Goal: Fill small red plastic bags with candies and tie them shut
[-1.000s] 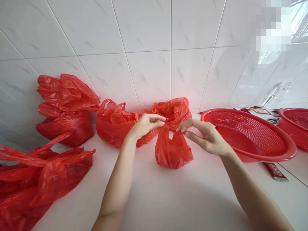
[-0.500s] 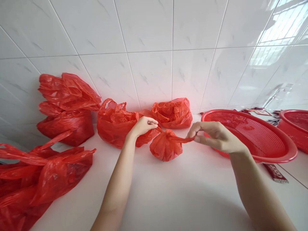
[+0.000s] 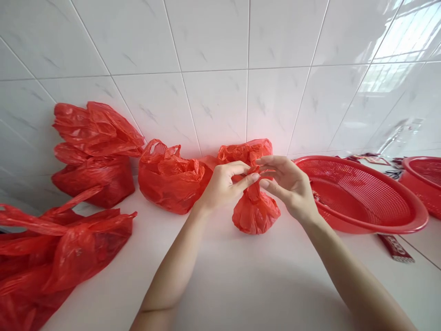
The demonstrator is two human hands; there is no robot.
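One small red bag (image 3: 257, 215) upright on the counter (image 3: 262, 282), left of the red basket (image 3: 382, 188). Left hand (image 3: 225, 184) pinches its gathered neck; right hand (image 3: 287, 186) curls loosely alongside, contact uncertain. Step in hand, as judged: working the neck closed. Next move likely calls for a steady left pinch, with a loose end of thin film offered to the right hand.

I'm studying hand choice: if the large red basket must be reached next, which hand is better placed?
Likely the right hand: it's nearer the large basket, while the left hand pinches the small bag.
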